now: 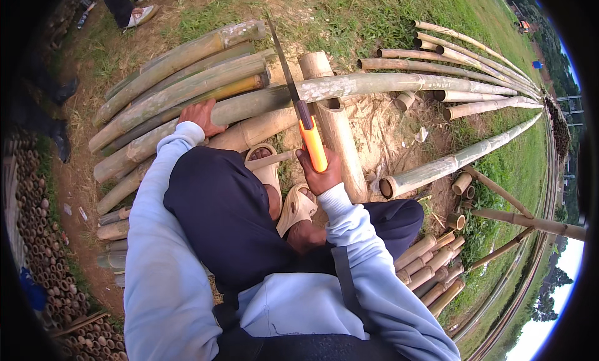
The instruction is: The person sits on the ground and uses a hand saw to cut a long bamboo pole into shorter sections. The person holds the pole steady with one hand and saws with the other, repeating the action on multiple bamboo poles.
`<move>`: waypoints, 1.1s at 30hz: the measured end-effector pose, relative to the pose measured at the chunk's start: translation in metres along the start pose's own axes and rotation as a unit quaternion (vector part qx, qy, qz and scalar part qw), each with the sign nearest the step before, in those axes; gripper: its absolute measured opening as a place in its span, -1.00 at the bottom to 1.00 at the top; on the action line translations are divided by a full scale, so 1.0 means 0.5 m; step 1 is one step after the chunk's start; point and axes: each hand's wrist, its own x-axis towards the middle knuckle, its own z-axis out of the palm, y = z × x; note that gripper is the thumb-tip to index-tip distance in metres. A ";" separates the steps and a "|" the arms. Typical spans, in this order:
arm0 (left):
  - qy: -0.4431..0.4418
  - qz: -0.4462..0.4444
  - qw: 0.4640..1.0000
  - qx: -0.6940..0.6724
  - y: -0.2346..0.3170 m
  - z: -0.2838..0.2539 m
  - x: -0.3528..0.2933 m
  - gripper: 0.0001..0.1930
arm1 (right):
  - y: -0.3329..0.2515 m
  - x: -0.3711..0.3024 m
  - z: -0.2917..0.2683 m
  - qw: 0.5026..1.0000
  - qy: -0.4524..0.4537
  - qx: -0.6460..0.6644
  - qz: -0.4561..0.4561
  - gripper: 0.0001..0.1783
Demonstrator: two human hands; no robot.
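A long bamboo pole (380, 82) runs across in front of me, resting over a thick bamboo piece (343, 146) on the ground. My left hand (203, 117) presses on the pole's left part, fingers bent over it. In my right hand (322, 172) is a handsaw (313, 144) with an orange and dark handle. Its narrow dark blade points away from me and crosses the pole just left of the support. A thin stick (271, 159) reaches toward my right hand; whether I touch it cannot be made out.
Cut bamboo lengths (181, 80) lie side by side at the left. Long poles (462, 55) fan out at the far right, with another pole (449, 158) nearer. Short pieces (433, 267) are piled at the lower right. Another person's shoe (141, 16) shows at the top left.
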 end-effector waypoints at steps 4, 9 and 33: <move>0.001 -0.018 1.000 0.003 -0.001 -0.009 -0.003 -0.17 | -0.007 -0.170 -0.062 0.995 0.026 0.089 0.043 -0.81; 0.031 0.017 0.999 -0.018 -0.024 0.021 -0.009 -0.19 | -0.073 -0.308 -0.140 0.998 -0.038 0.004 0.054 -0.72; -0.025 -0.029 0.999 0.026 -0.014 0.011 0.007 -0.08 | -0.024 -0.242 -0.107 0.998 -0.003 0.041 0.046 -0.78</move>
